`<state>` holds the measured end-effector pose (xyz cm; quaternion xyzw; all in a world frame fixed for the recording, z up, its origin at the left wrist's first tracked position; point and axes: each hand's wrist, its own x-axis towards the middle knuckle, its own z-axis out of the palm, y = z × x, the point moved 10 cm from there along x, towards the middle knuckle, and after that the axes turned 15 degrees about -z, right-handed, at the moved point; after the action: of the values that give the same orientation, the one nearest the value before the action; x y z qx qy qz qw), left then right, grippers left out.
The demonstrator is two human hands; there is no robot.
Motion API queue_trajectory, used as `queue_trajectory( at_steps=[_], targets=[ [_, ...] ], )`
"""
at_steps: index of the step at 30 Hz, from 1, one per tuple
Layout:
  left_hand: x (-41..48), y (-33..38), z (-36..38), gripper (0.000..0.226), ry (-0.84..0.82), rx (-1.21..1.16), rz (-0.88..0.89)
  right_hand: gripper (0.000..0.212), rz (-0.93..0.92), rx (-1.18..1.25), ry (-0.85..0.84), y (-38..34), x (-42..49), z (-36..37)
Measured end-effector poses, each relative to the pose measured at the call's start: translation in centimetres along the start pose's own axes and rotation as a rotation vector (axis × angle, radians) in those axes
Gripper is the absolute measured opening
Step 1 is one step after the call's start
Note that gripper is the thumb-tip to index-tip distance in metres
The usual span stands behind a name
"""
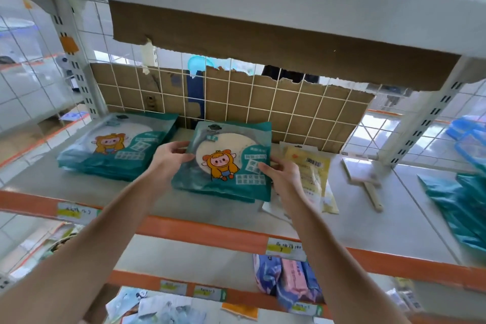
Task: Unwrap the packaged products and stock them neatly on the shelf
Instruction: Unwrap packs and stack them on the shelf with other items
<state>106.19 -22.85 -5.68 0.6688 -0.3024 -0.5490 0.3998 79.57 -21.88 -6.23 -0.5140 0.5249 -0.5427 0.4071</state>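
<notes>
A grey shelf board is seen in the middle of a metal rack. Its front edge is painted orange, and paper labels are stuck on it. Behind the board a white wire grid is fixed, and torn brown cardboard is tucked behind the grid. Above the board another grey board is set, and a second cardboard strip is hung under it. At the board's left and right, a left post and a right post, white and slotted, are stood up. Below the board a lower shelf is seen. Left of the board, white tiles are shown through wires. Bright light is let in above the torn cardboard.
</notes>
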Motion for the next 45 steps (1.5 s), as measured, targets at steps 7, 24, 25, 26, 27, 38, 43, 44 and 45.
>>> queue_trajectory(
  at_steps=[7, 24, 25, 26, 27, 38, 43, 44, 45],
  targets=[
    [3.1, 0.8, 0.0, 0.046, -0.035, 0.167, -0.019, 0.031, 0.006, -0.141, 0.019, 1.2, 2.0, 1.2],
    [4.8, 1.6, 1.2, 0.055, -0.048, 0.39, 0.074, 0.037, -0.055, -0.385, -0.017, 1.7, 3.4, 2.4],
    [4.9, 1.7, 1.2, 0.055, -0.045, 0.399, 0.073, 0.039, -0.057, -0.396, -0.019, 1.7, 3.5, 2.5],
    [4.9, 1.8, 1.3, 0.055, -0.044, 0.408, 0.072, 0.042, -0.06, -0.401, -0.017, 1.6, 3.6, 2.5],
    [5.0, 1.8, 1.3, 0.056, -0.045, 0.416, 0.069, 0.045, -0.063, -0.403, -0.012, 1.4, 3.6, 2.5],
    [4.8, 0.5, 2.2, 0.065, -0.166, 0.325, -0.054, 0.044, -0.066, -0.462, -0.027, 1.7, 4.2, 2.3],
    [4.5, 0.3, 2.8, 0.07, -0.21, 0.338, -0.052, 0.039, -0.06, -0.432, -0.044, 1.8, 4.3, 2.1],
    [4.6, 0.2, 2.9, 0.072, -0.22, 0.342, -0.054, 0.039, -0.06, -0.424, -0.04, 1.8, 4.3, 2.1],
    [4.8, 0.2, 2.8, 0.074, -0.231, 0.349, -0.056, 0.039, -0.059, -0.417, -0.037, 1.8, 4.3, 2.0]
  ],
)
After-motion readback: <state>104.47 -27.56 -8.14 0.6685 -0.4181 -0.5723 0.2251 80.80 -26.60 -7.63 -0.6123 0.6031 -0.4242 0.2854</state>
